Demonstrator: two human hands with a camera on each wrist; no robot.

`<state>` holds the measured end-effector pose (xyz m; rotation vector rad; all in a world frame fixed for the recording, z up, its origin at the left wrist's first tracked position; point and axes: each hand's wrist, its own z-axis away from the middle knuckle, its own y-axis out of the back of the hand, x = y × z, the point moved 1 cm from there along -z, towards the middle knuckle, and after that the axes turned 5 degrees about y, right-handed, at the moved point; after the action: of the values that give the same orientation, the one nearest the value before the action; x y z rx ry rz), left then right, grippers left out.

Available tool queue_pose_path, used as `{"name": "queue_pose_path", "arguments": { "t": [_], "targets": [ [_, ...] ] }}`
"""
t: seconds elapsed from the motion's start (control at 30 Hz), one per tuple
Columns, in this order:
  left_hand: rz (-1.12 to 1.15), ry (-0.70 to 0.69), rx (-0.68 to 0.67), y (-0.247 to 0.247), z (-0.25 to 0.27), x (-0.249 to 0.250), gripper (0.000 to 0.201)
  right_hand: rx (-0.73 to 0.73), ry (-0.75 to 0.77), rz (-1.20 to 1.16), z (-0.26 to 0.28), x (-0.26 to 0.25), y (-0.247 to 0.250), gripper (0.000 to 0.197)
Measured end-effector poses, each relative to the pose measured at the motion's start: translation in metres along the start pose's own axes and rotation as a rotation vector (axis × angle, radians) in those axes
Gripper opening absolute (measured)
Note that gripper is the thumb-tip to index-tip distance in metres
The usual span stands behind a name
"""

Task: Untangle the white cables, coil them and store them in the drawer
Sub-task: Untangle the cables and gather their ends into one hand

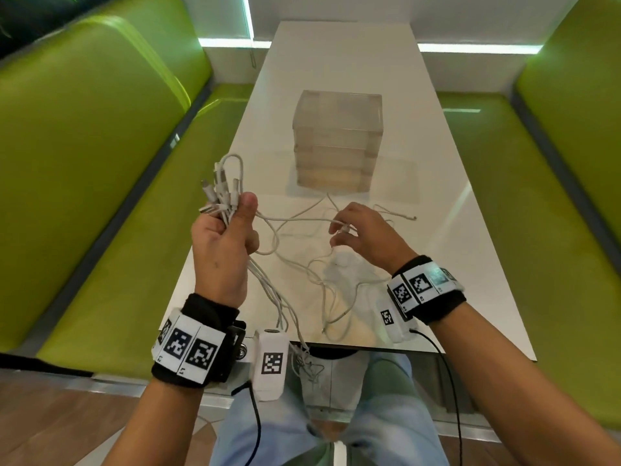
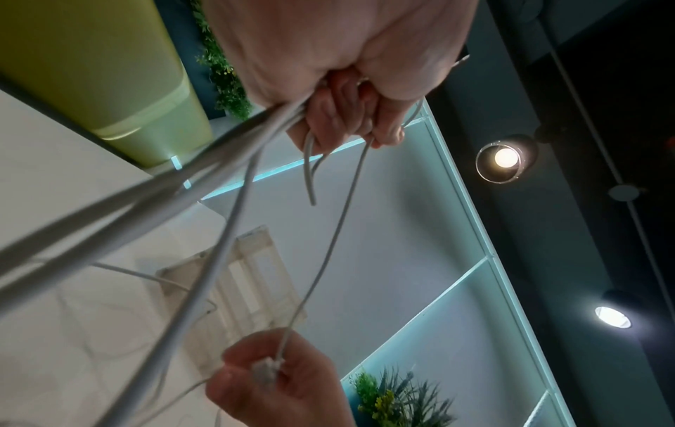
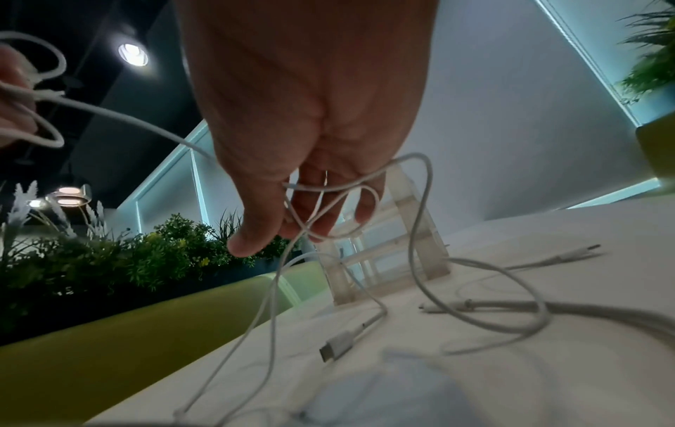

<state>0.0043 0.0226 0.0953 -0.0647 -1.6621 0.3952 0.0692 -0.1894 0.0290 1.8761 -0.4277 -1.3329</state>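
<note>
Several white cables (image 1: pixel 285 237) lie tangled on the white table (image 1: pixel 420 163) and hang off its near edge. My left hand (image 1: pixel 225 237) is raised above the table's left edge and grips a bunch of cable ends, plugs (image 1: pixel 218 193) sticking up past the thumb; the strands (image 2: pixel 204 179) run down from the fist (image 2: pixel 347 115). My right hand (image 1: pixel 363 233) hovers low over the table and pinches one cable (image 3: pixel 328 202) that loops round its fingers (image 3: pixel 255 239). A clear stacked drawer box (image 1: pixel 337 139) stands mid-table behind both hands, its drawers closed.
Green padded benches (image 1: pixel 84 163) flank the table on both sides. A loose plug (image 3: pixel 337 345) and further cable loops (image 3: pixel 511 306) lie on the table near my right hand. Plants (image 3: pixel 146 260) stand beyond the left bench. My knees are under the near table edge.
</note>
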Motion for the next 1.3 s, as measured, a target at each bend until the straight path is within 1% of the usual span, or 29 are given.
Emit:
{"name": "queue_pose_path", "arguments": {
  "t": [0.07,0.13,0.2,0.33,0.5,0.57,0.67,0.77,0.8,0.87,0.93,1.0,1.03,1.1,1.13,1.17,1.2,1.27,1.3],
  "targets": [
    [0.005,0.008,0.043,0.005,-0.005,0.0,0.024,0.04,-0.059,-0.141,0.006,-0.002,0.004,0.022],
    [0.018,0.022,0.088,0.011,-0.01,-0.001,0.024,0.039,-0.093,-0.252,0.013,-0.006,0.007,0.031],
    [0.033,0.029,0.115,0.015,-0.012,-0.003,0.025,0.03,-0.099,-0.333,0.016,-0.008,0.008,0.035],
    [0.033,0.044,0.143,0.017,-0.012,-0.006,0.028,0.071,-0.12,-0.458,0.016,-0.008,0.007,0.04],
    [0.05,0.063,0.16,0.022,-0.014,-0.007,0.035,0.067,-0.136,-0.445,0.022,-0.011,0.008,0.05],
    [0.048,0.071,0.173,0.024,-0.015,-0.007,0.037,0.067,-0.129,-0.469,0.024,-0.011,0.007,0.046],
    [0.018,0.073,0.201,0.028,-0.018,-0.009,0.023,0.075,-0.091,-0.484,0.028,-0.011,0.005,0.025],
    [-0.002,0.074,0.218,0.033,-0.019,-0.011,0.019,0.059,-0.085,-0.516,0.03,-0.006,0.006,0.009],
    [-0.002,0.073,0.215,0.034,-0.019,-0.011,0.019,0.057,-0.096,-0.555,0.029,-0.003,0.006,0.009],
    [0.008,0.069,0.198,0.032,-0.018,-0.01,0.02,0.069,-0.137,-0.619,0.027,0.002,0.006,0.014],
    [0.038,0.067,0.173,0.028,-0.016,-0.009,0.023,0.081,-0.194,-0.586,0.025,0.002,0.007,0.018],
    [0.07,0.061,0.14,0.024,-0.015,-0.008,0.027,0.064,-0.209,-0.477,0.024,0.003,0.007,0.019],
    [0.078,0.058,0.126,0.023,-0.015,-0.008,0.026,0.03,-0.175,-0.395,0.024,0.004,0.008,0.019],
    [0.079,0.049,0.114,0.021,-0.015,-0.006,0.023,-0.113,-0.076,-0.236,0.025,0.007,0.006,0.02],
    [0.078,0.046,0.113,0.021,-0.015,-0.005,0.023,-0.176,-0.04,-0.197,0.027,0.008,0.004,0.018],
    [0.08,0.043,0.116,0.022,-0.016,-0.004,0.023,-0.198,-0.014,-0.19,0.028,0.007,0.003,0.015],
    [0.086,0.04,0.123,0.022,-0.016,-0.003,0.023,-0.174,0.008,-0.19,0.028,0.005,0.004,0.013],
    [0.099,0.044,0.146,0.025,-0.018,-0.002,0.024,-0.02,0.039,-0.193,0.026,0.003,0.009,0.014],
    [0.096,0.05,0.157,0.026,-0.018,-0.003,0.024,0.048,0.029,-0.224,0.025,0.0,0.013,0.015]
  ]
}}
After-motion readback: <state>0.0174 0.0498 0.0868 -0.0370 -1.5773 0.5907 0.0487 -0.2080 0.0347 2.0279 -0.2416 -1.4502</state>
